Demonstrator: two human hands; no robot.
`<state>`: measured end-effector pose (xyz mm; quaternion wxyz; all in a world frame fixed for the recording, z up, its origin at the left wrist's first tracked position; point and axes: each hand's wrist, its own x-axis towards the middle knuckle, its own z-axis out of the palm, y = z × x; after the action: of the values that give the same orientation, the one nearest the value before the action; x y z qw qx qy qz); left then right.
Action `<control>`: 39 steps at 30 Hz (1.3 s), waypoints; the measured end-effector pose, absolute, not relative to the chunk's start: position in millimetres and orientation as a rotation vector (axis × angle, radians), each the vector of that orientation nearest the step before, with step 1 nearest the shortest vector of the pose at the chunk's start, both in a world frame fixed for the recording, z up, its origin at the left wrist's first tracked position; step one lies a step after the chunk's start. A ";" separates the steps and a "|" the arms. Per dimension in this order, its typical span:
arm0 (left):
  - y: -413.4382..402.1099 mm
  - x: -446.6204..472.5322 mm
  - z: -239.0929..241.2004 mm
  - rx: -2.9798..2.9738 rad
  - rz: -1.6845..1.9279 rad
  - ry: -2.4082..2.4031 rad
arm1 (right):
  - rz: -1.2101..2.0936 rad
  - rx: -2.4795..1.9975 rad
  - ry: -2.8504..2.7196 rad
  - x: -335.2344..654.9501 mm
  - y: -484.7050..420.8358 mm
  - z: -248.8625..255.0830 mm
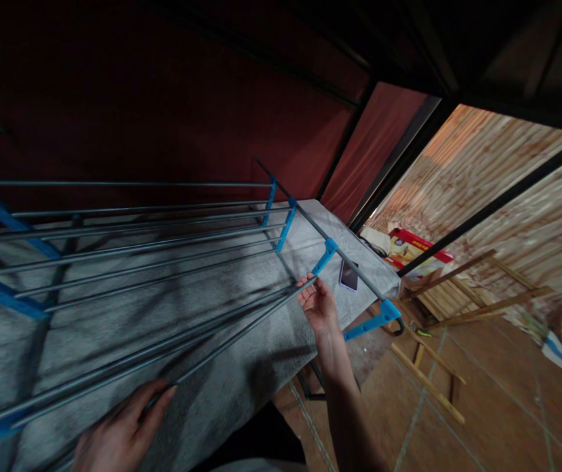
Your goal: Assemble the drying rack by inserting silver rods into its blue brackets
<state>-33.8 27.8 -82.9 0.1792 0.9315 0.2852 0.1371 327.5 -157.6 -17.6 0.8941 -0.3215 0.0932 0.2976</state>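
Pinching the far end of a thin grey rod (239, 337), right hand (318, 307) sits just past centre at 4 o'clock, fingers curled tight round it, just below a blue connector (324, 257). Left hand (118, 436) at 7 o'clock lies over the same rod, fingers half-curled, grip unclear. Rod slants over grey cloth (222, 400) beside the rack (163, 229); phone (348, 275) at 2 o'clock of the right hand

The left hand (124, 432) and right hand (319, 308) were bare; the slender right forearm (342, 393) ran bare to the near edge
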 end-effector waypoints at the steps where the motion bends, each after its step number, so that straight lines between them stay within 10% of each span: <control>1: 27.8 -33.6 -82.2 2.653 0.388 0.802 | 0.619 -0.670 0.189 328.6 -157.6 -17.6; 39: 39.0 -27.1 -97.1 2.454 0.296 0.874 | 0.629 -0.696 0.187 331.6 -155.6 -5.7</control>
<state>-27.1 39.0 -97.1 0.2569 0.9046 0.3221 0.1091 331.6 -155.6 -5.7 0.8877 -0.3350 0.0901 0.3026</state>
